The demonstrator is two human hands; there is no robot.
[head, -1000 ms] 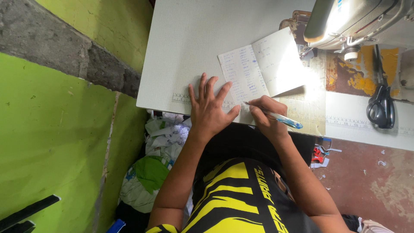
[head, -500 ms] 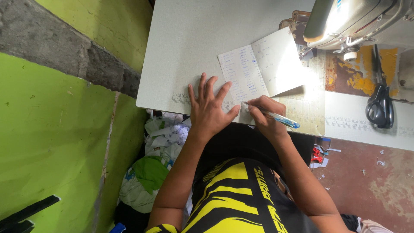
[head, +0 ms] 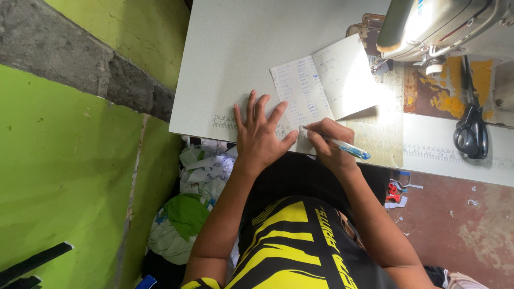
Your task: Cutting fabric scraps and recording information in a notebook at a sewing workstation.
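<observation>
My left hand (head: 261, 136) lies flat, fingers spread wide, on the white table (head: 235, 59), pinning the lower-left corner of the open notebook (head: 321, 85), which sits near the table's front edge at about 1 o'clock from that hand. My right hand (head: 331, 143) is curled tight around a blue pen (head: 342, 145), tip touching the notebook's left page at its bottom edge, at 3 o'clock from the left hand. Black scissors (head: 471, 134) lie well apart at 3 o'clock, sewing machine (head: 444, 24) at 1 o'clock, fabric scraps (head: 193, 192) on the floor at 7 o'clock.
</observation>
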